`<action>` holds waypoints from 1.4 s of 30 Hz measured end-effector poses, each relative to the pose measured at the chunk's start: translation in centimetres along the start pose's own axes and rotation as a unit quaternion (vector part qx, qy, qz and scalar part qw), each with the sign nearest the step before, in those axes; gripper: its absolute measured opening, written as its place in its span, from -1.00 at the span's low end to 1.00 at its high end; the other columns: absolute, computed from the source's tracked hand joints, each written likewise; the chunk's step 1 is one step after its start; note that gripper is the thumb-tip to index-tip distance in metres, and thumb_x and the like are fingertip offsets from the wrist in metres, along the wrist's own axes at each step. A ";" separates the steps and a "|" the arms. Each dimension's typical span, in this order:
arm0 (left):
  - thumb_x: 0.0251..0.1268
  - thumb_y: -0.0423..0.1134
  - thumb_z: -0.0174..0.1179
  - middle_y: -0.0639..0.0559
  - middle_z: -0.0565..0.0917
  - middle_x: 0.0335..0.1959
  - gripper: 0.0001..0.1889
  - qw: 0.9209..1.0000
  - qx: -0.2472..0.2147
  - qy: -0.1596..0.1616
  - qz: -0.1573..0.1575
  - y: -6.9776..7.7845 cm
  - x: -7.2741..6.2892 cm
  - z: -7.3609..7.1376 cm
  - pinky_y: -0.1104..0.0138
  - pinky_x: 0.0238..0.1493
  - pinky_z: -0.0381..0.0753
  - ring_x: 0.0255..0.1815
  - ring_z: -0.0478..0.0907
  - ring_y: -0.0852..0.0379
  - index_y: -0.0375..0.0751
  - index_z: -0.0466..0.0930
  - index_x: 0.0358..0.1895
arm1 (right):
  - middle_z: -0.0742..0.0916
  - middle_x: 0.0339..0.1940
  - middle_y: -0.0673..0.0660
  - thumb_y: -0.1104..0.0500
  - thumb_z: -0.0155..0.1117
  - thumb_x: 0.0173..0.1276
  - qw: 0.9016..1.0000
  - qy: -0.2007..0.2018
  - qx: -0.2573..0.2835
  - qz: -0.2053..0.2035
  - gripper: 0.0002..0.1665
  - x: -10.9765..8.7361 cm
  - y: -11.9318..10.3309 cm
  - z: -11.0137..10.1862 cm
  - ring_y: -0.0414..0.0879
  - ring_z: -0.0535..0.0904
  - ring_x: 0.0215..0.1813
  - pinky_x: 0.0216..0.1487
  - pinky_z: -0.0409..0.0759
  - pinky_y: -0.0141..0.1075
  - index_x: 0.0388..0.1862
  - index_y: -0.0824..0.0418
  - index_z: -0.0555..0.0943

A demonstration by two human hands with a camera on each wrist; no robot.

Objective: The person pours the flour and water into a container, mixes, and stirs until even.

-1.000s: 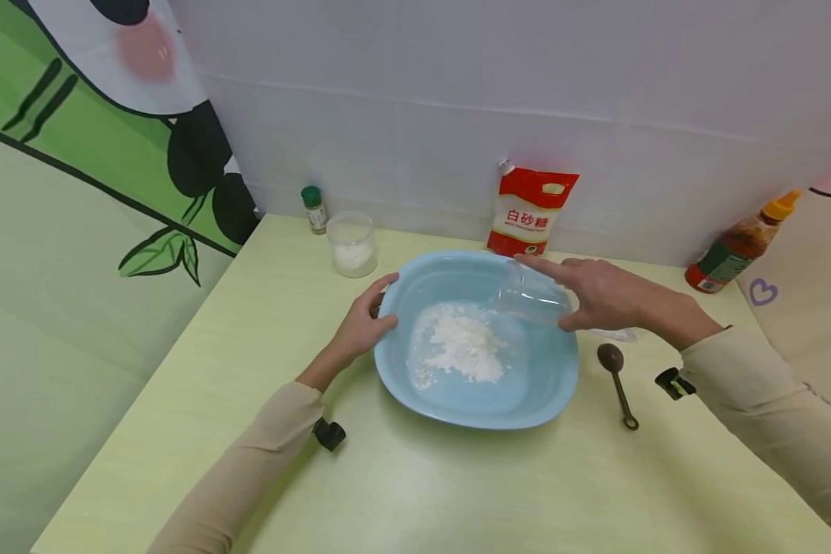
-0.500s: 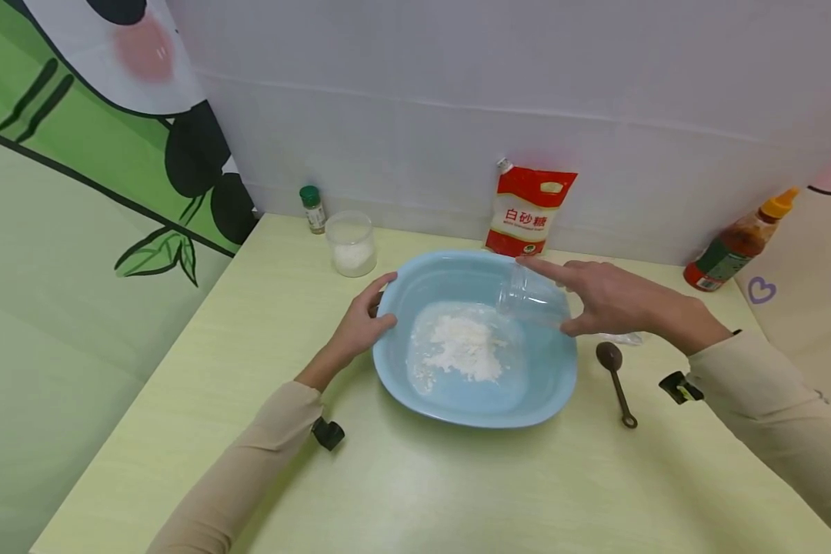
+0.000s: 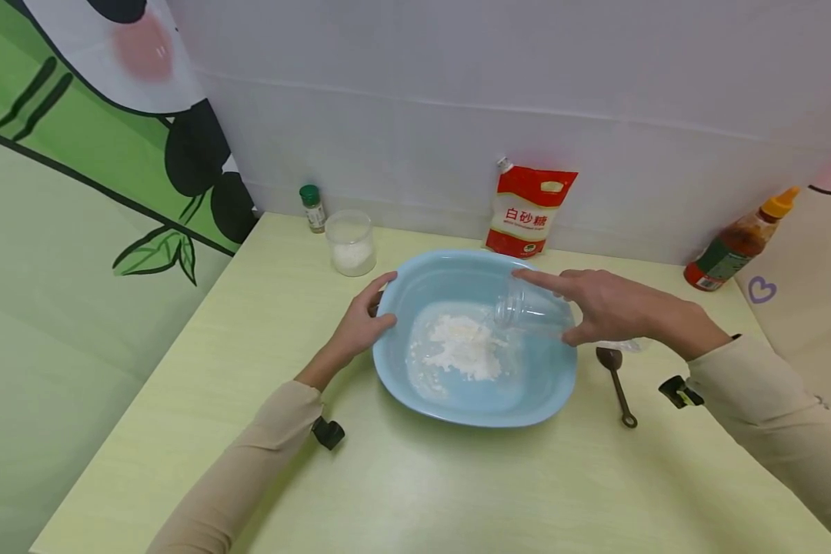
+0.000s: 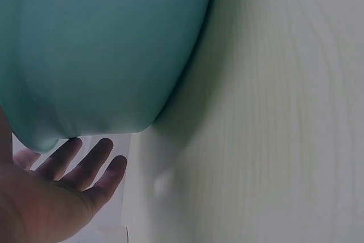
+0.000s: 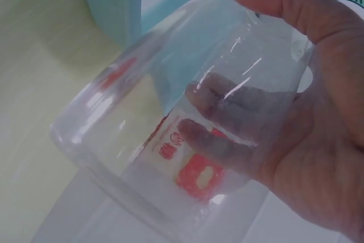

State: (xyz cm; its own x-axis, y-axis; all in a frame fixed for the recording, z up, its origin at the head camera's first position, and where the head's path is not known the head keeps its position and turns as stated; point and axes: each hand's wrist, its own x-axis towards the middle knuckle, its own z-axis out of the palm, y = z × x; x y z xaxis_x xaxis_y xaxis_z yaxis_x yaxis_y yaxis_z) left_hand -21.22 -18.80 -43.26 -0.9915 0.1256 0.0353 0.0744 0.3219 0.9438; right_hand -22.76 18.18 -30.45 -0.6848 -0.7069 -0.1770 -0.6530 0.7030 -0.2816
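Observation:
A pale blue basin (image 3: 476, 415) stands on the table in the head view, with a heap of white powder (image 3: 464, 346) and clear liquid around it on the bottom. My left hand (image 3: 358, 327) holds the basin's left rim, thumb at the rim; in the left wrist view its fingers (image 4: 94, 163) reach along the outside. Over the basin's right side, my right hand (image 3: 605, 304) grips a clear cup (image 3: 535, 312) that is tipped sideways, mouth toward the powder. The right wrist view shows the see-through cup (image 5: 131, 123) between thumb and fingers, its base nearer the camera.
Behind the basin stands a red and white sugar pouch (image 3: 528, 211). A clear glass of white grains (image 3: 352, 250) and a green-capped shaker (image 3: 312, 208) are back left. To the right lie a dark spoon (image 3: 618, 388) and something clear; a sauce bottle (image 3: 741, 242) stands back right.
My right hand and the tipped cup have shifted slightly right and toward me. The wet area around the powder has spread. The left hand stays at the rim.

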 end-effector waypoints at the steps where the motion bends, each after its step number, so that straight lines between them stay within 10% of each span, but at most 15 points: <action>1: 0.12 -0.49 0.06 -0.45 0.50 0.29 -0.19 1.000 -0.001 0.000 0.000 0.0 0.0 0.0 0.15 -0.11 0.71 0.12 0.59 -0.32 -0.11 0.18 0.55 | 0.63 0.18 0.19 0.13 0.58 0.07 1.000 0.000 0.000 0.000 0.23 0.0 0.0 0.0 0.08 0.58 0.05 -0.16 0.71 -0.13 0.62 -0.20 0.08; 42: 0.14 -0.48 0.08 -0.45 0.46 0.34 -0.20 1.000 0.003 0.000 -0.004 0.5 -0.1 0.0 0.00 0.00 0.70 0.21 0.54 -0.36 -0.14 0.16 0.55 | 0.62 0.19 0.22 0.17 0.56 0.07 1.000 -0.005 0.002 0.010 0.23 0.8 0.1 0.2 0.13 0.58 0.07 -0.12 0.71 -0.04 0.63 -0.19 0.08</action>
State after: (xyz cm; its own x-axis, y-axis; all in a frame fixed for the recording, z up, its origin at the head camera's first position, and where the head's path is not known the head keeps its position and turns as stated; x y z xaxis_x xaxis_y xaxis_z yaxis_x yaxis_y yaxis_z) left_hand -21.06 -18.62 -42.80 -0.9920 0.1233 0.0286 0.0680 0.3287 0.9420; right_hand -23.30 17.62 -30.77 -0.6947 -0.6929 -0.1931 -0.6373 0.7174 -0.2813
